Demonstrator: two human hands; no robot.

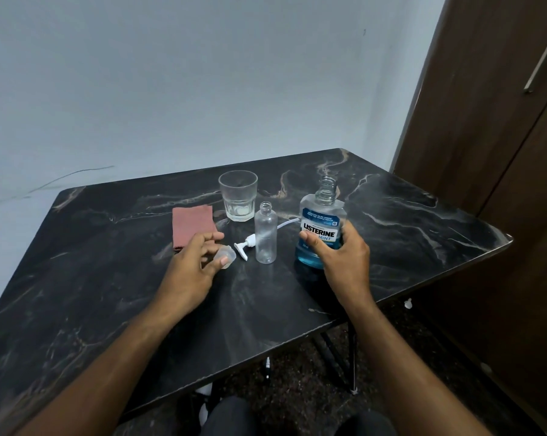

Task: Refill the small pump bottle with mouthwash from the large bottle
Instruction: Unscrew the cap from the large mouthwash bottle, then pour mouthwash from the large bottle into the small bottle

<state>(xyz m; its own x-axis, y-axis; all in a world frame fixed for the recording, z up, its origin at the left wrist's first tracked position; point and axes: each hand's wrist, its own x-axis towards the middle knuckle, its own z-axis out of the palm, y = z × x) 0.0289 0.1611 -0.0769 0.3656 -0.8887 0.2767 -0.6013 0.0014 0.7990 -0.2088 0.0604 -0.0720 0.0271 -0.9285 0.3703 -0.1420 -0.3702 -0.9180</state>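
Note:
The large mouthwash bottle point(321, 221) stands uncapped on the dark marble table point(108, 303), blue liquid low inside it. My right hand point(341, 256) grips its lower body. To its left the small clear bottle point(266, 236) stands upright, open at the neck and looking empty. Its white pump head point(247, 243) lies on the table behind it, the tube trailing right. My left hand point(191, 262) holds a clear plastic cap point(226, 256) at its fingertips, low over the table left of the pump.
A drinking glass point(238, 195) stands behind the small bottle. A folded reddish cloth point(191, 225) lies left of it. The table's right edge is close to the large bottle; a brown cabinet point(502, 136) rises at right.

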